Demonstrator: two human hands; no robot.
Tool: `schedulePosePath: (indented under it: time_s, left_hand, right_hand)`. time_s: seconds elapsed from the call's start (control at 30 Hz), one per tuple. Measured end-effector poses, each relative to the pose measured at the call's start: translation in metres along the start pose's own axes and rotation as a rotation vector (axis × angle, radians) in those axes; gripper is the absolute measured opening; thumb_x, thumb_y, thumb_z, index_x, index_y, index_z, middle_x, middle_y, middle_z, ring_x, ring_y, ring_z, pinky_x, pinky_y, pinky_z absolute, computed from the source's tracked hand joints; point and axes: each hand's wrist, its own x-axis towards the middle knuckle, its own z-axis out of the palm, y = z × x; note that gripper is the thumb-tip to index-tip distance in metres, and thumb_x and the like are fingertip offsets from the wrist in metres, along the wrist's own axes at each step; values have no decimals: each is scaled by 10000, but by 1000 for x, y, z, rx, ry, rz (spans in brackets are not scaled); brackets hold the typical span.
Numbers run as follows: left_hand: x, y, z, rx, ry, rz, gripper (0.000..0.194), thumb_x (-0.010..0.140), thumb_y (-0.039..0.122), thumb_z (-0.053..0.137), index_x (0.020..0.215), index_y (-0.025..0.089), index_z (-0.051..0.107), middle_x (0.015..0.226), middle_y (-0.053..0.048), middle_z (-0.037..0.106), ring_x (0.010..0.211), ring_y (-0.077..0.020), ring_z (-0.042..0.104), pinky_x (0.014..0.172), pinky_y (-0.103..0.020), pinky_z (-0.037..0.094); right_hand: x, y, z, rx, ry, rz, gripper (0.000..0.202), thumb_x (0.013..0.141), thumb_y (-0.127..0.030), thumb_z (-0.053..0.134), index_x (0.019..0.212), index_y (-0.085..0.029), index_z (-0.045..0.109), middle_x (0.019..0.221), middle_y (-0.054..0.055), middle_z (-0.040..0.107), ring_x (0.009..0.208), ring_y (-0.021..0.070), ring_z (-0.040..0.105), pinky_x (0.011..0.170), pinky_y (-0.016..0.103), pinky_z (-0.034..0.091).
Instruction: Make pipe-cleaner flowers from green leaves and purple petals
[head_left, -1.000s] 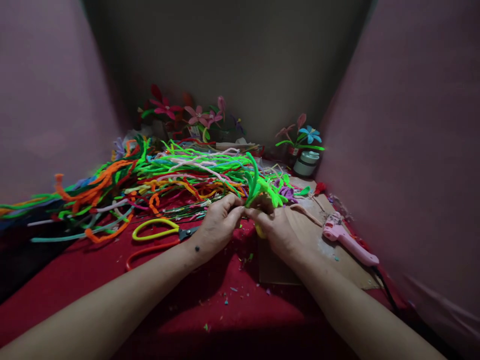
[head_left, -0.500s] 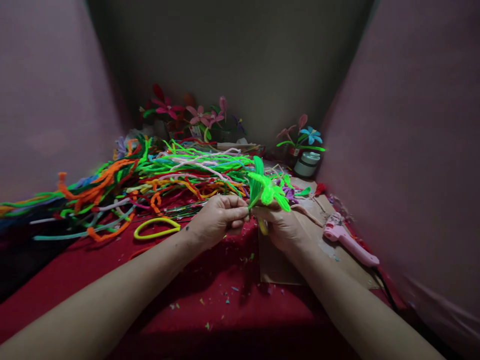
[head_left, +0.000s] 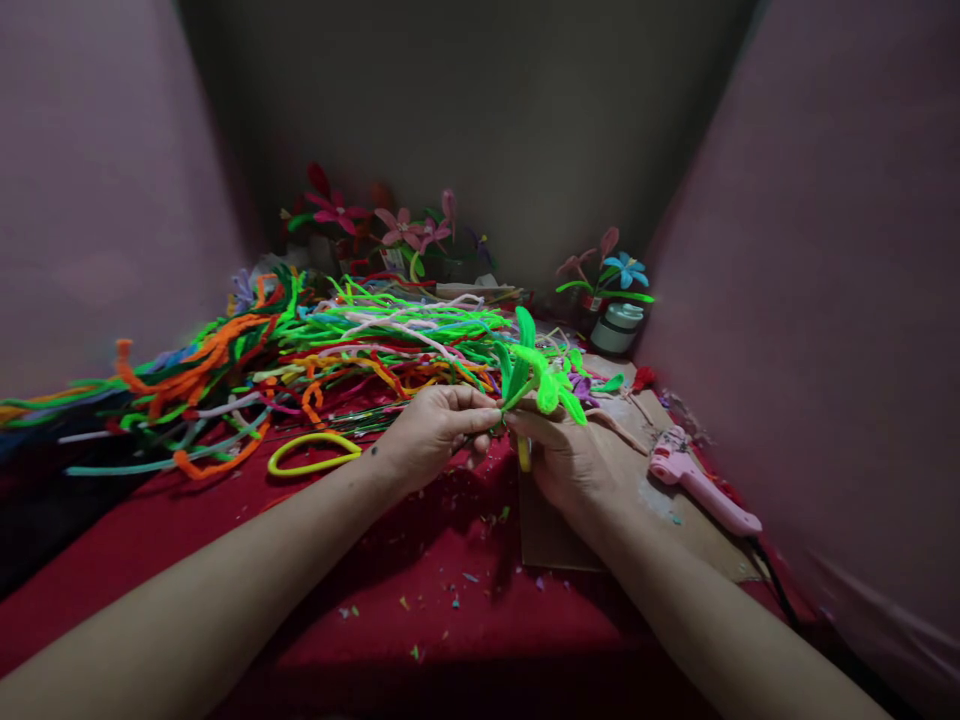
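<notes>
A bright green pipe-cleaner flower [head_left: 549, 385] with darker green leaves [head_left: 516, 365] stands upright between my two hands, over the front of the table. My left hand [head_left: 442, 430] is closed, its thumb and forefinger pinching the flower's stem at the base of the leaves. My right hand [head_left: 562, 455] meets it from the other side, thumb and fingertips closed on the same stem just under the petals. Below the right fingers a small yellow piece [head_left: 524, 455] shows; what it is I cannot make out. The right fingers are partly hidden by the petals.
Loose pipe cleaners [head_left: 405, 335] pile up behind my hands. A yellow loop [head_left: 313, 456] lies left on the red cloth [head_left: 390, 620], among scraps. A pink glue gun [head_left: 705, 485] rests on cardboard [head_left: 559, 530] at right. Finished flowers [head_left: 405, 230] and a lidded jar [head_left: 616, 328] stand behind.
The flower has turned slightly and shifted a little right, so more of its stem and leaves shows. Both hands stay close together on the stem.
</notes>
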Motion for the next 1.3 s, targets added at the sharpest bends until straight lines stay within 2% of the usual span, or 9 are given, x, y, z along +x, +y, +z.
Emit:
schedulePosePath:
  time_s: [0.07, 0.23, 0.37, 0.47, 0.73, 0.87, 1.0, 1.17, 1.3]
  left_hand:
    - [-1, -3, 2, 257, 85, 155, 150, 746, 280, 591, 780, 139, 553, 593, 9, 551, 492, -105, 498, 469, -239, 415]
    - [-2, -18, 1, 1096, 251, 787, 104, 823, 210, 501, 885, 147, 555, 781, -45, 575, 727, -147, 534, 675, -272, 432]
    - [0, -20, -2, 1226, 278, 941, 143, 856, 136, 426, 769, 149, 538, 660, -7, 512, 614, -113, 493, 601, -225, 397]
    - [-1, -15, 1, 1021, 310, 856, 127, 839, 137, 465, 737, 152, 538, 612, 26, 478, 552, -81, 447, 555, -195, 368]
    - [-8, -3, 11, 329, 232, 337, 147, 793, 243, 530, 677, 152, 537, 508, 57, 419, 436, -55, 360, 423, -185, 291]
    - [-9, 2, 12, -11, 101, 162, 158, 753, 232, 589, 648, 141, 513, 526, 48, 477, 376, -22, 330, 376, -162, 249]
    - [-8, 3, 5, -189, -139, -3, 193, 758, 247, 603, 642, 141, 492, 446, 68, 422, 326, -2, 236, 342, -136, 198]
    - [-6, 6, -1, -139, -259, -38, 243, 782, 333, 568, 650, 142, 496, 501, 50, 459, 319, -8, 231, 324, -160, 217]
    - [-7, 2, 2, 438, -31, 280, 203, 828, 282, 485, 681, 150, 528, 526, 23, 482, 454, -77, 421, 462, -210, 350]
  right_hand:
    - [0, 1, 3, 45, 26, -13, 114, 584, -114, 677, 659, -189, 634, 702, -28, 651, 611, 127, 542, 578, 255, 406]
    - [0, 3, 7, 89, 141, 41, 119, 576, -110, 673, 628, -195, 607, 589, -58, 587, 510, 93, 485, 523, 237, 372]
    - [-1, 5, 9, 83, 197, 39, 138, 545, -110, 693, 561, -180, 575, 538, -63, 525, 499, 78, 442, 521, 228, 356]
    - [-1, 5, 10, 62, 165, 15, 121, 548, -127, 700, 581, -186, 600, 608, -43, 562, 554, 96, 469, 563, 243, 372]
    - [0, -1, 6, -37, 67, 54, 101, 552, -169, 735, 625, -195, 671, 614, -40, 593, 499, 82, 423, 530, 251, 344]
    - [2, -8, 1, -60, -58, 93, 87, 582, -147, 718, 647, -194, 683, 619, -35, 605, 561, 96, 474, 578, 248, 374]
    - [0, -11, -2, -82, -95, 108, 173, 554, -117, 714, 702, -206, 707, 667, -28, 647, 627, 120, 526, 622, 257, 403]
    - [-2, -12, 5, -82, -35, 55, 165, 552, -109, 692, 683, -209, 704, 680, -32, 657, 645, 131, 543, 615, 259, 407]
    - [1, -9, 7, -80, 38, 14, 126, 550, -138, 689, 649, -216, 690, 671, -31, 655, 651, 152, 545, 618, 277, 414]
